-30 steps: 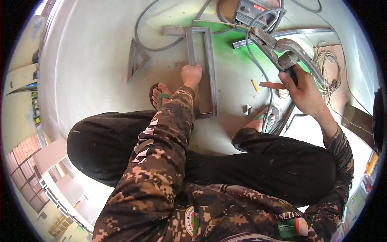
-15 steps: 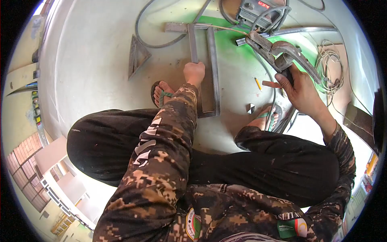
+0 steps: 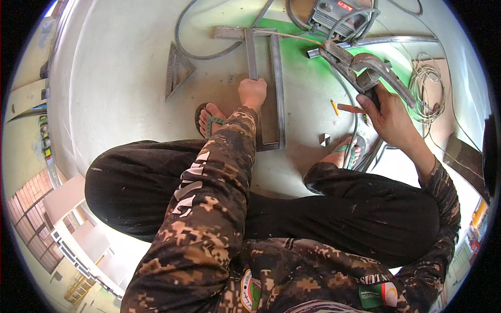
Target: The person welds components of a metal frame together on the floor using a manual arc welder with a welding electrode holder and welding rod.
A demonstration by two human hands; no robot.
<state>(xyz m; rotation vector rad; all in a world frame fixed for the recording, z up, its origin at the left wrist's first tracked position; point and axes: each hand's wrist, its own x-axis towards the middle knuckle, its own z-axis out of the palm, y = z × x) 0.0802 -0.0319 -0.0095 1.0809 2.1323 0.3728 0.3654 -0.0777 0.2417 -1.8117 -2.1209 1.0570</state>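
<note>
Frame (image 3: 278,78) of steel tube flat on the floor (image 3: 120,78), its left rail in the closed grip of the left hand (image 3: 252,93). The right hand (image 3: 389,117) grips the holder (image 3: 360,65), raised above the frame's far right. We judge three hazards: the bare left hand rests on metal that could turn hot; the left foot (image 3: 209,121), in an open sandal, lies just beside the frame; the cable (image 3: 356,125) near the right foot could snag and jerk the holder.

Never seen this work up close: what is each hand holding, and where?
The left hand grips the frame on its left bar. The right hand holds the welding clamp by its handle.
</note>
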